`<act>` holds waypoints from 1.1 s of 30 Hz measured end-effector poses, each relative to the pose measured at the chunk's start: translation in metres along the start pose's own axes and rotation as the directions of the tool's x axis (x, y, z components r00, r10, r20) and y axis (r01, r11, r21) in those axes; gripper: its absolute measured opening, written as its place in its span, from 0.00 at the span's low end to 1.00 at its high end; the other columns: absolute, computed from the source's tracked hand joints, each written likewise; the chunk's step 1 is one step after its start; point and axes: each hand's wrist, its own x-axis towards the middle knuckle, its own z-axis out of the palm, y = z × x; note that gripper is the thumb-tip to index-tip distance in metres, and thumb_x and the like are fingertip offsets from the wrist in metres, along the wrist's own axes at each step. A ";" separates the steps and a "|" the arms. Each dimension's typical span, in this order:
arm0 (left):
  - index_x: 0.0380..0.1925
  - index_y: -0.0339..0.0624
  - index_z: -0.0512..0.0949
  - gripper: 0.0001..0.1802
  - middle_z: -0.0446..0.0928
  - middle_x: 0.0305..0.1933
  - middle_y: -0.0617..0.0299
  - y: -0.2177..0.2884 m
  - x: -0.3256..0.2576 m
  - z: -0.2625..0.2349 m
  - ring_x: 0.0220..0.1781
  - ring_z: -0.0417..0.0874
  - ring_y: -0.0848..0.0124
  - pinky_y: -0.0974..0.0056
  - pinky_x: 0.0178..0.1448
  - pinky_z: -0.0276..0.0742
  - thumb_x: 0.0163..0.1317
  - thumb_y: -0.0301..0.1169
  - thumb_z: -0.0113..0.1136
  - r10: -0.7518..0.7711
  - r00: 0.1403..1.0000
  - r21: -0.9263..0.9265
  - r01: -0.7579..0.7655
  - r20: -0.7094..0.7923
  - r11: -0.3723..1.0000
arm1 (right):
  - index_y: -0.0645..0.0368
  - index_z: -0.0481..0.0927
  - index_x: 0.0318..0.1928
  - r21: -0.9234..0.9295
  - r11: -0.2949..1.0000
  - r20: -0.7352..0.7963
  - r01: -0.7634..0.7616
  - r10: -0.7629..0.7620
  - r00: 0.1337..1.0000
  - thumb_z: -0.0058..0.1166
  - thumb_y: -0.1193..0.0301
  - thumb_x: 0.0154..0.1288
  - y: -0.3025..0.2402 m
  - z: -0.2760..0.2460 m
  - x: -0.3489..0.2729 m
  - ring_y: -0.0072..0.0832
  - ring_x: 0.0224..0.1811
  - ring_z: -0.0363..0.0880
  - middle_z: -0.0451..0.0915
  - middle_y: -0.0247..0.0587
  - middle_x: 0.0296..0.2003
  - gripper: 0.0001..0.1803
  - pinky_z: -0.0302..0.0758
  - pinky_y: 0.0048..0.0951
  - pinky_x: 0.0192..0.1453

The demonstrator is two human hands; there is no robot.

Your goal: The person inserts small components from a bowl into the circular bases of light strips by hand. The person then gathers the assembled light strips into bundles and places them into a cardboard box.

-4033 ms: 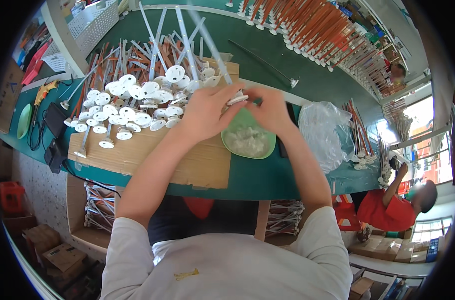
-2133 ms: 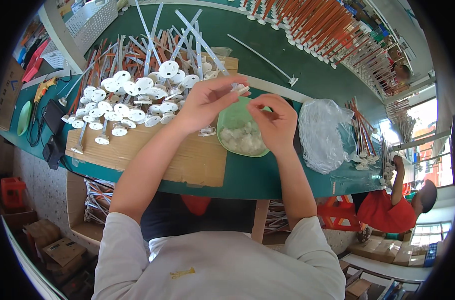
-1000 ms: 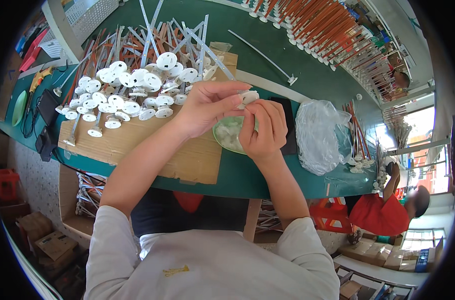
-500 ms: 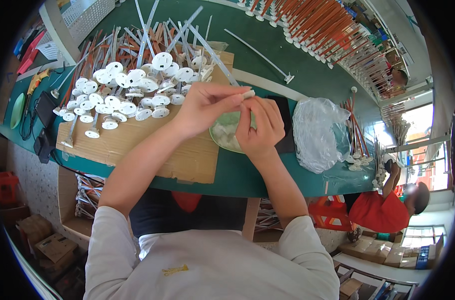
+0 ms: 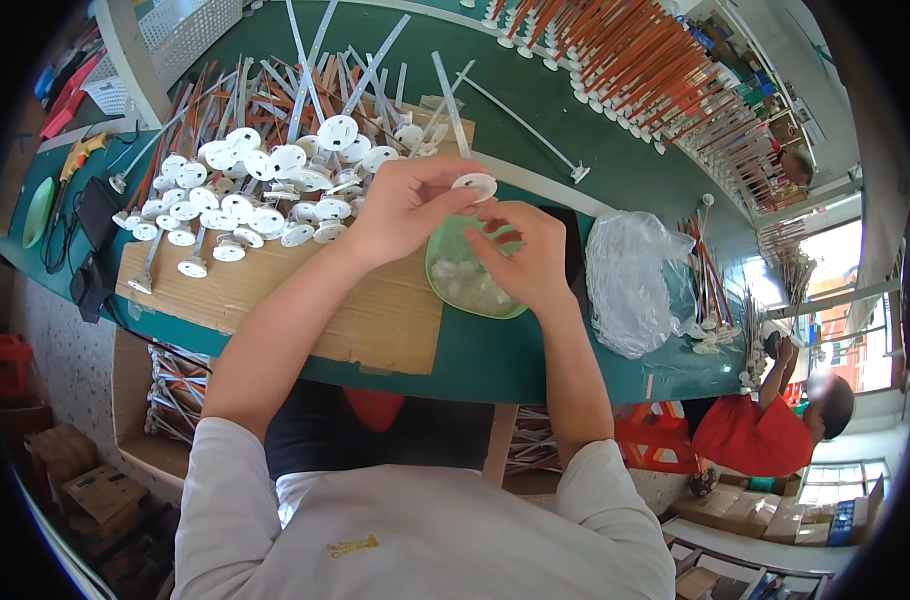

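My left hand point(image 5: 405, 212) is closed on a metal strip point(image 5: 451, 105) with a round white disc point(image 5: 477, 185) at its near end. The disc's flat face is turned up between thumb and fingers, and the strip points away from me. Just right of the disc is my right hand point(image 5: 530, 255), its fingers bent and apart with nothing seen in them; whether a fingertip touches the disc I cannot tell. Below both hands sits a green bowl point(image 5: 437, 285) of small whitish, clear pieces. To the left, a heap of similar white-disc strips point(image 5: 240, 210) lies on cardboard point(image 5: 375, 325).
A crumpled clear plastic bag point(image 5: 630, 285) lies right of the bowl. One loose strip point(image 5: 520, 110) rests farther back. Rows of reddish-brown strips point(image 5: 615, 60) stand along the far side. A glue gun point(image 5: 75, 160) lies at left. Another person in red point(image 5: 755, 435) works at right.
The disc in my left hand has turned from edge-on to face-up, and its strip stands straighter. My right hand has come off the disc end, its fingers spreading from a pinch.
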 end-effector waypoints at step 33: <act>0.57 0.49 0.75 0.25 0.80 0.39 0.51 0.015 -0.003 0.005 0.33 0.81 0.53 0.59 0.35 0.77 0.57 0.27 0.64 0.367 0.906 0.639 -0.412 0.212 0.649 | 0.67 0.80 0.42 0.720 0.587 0.231 -0.370 0.300 0.926 0.55 0.80 0.63 -0.002 -0.018 0.040 0.23 0.38 0.82 0.84 0.39 0.34 0.07 0.78 0.23 0.43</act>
